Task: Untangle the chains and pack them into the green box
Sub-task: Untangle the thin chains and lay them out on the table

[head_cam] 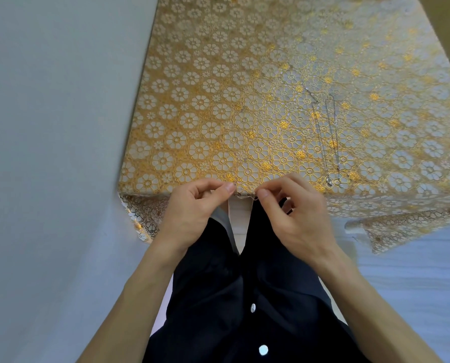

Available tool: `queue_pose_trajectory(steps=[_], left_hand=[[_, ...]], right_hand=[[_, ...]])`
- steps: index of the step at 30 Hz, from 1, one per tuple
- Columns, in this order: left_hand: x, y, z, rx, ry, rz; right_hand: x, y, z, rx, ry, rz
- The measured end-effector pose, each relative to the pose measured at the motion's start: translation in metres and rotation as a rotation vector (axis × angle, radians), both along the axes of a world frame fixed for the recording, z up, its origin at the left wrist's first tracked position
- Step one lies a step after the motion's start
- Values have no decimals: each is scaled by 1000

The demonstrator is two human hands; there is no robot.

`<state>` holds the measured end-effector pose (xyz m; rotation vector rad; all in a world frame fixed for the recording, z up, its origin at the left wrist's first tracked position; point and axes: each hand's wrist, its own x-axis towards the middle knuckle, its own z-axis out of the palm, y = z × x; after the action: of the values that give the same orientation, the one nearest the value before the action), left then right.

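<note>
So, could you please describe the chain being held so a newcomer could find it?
Find the gold-flowered tablecloth, then its near edge. There a fine chain stretches between the left hand and right hand, unlike the silver chains lying loose farther right.

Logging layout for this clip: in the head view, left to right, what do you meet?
Left hand → held chain → right hand → loose chains on the cloth.

Left hand (192,209), right hand (294,214), pinch grips
</note>
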<state>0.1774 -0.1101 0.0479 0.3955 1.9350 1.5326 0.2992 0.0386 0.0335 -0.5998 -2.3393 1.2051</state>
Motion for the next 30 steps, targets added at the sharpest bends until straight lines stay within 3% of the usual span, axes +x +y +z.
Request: queue_pose_trajectory(steps=[6,12,20,30], left_hand=[[2,3,1,55,-118,71],[4,2,2,94,-200,55],[7,5,8,102,-165,-28],[6,7,9,62,-77,-42]], right_hand=[[1,-3,2,-29,62,-29],[3,-3,9,-273,-31,59],[-3,-2,16,-312,-10,13],[-5,-1,16,-499,-75,57]])
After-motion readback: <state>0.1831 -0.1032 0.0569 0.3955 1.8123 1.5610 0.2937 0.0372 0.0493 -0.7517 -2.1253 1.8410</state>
